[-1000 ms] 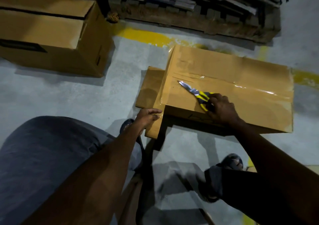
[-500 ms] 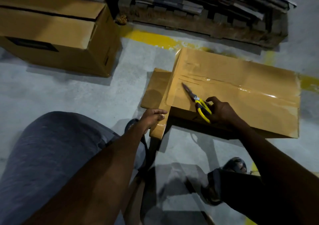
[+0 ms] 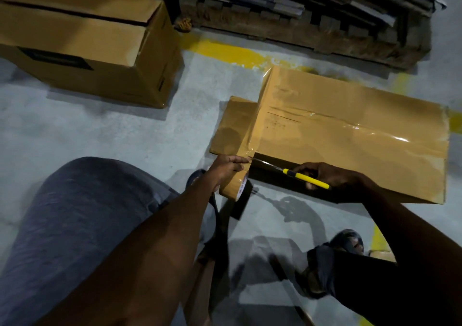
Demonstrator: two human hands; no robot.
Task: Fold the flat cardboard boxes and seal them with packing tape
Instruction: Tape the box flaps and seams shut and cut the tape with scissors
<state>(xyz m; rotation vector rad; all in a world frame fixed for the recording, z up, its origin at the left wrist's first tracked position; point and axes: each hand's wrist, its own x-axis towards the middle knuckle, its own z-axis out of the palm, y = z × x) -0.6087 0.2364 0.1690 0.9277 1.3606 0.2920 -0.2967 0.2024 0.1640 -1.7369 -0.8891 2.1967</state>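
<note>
Pinching the tape roll (image 3: 236, 188) taut in our left hand (image 3: 226, 169), we close our right hand (image 3: 330, 178) on yellow-handled scissors (image 3: 297, 175) to cut tape at the box (image 3: 350, 135) edge.

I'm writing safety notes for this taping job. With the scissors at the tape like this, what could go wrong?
1. The scissors point at the left hand pinching the tape beside the roll; a slip could nick its fingers.
2. The cut sits in the dark shadow under the taped box, so the right hand may be aiming half blind.
3. A slack strip could stick crooked on the box.
</note>
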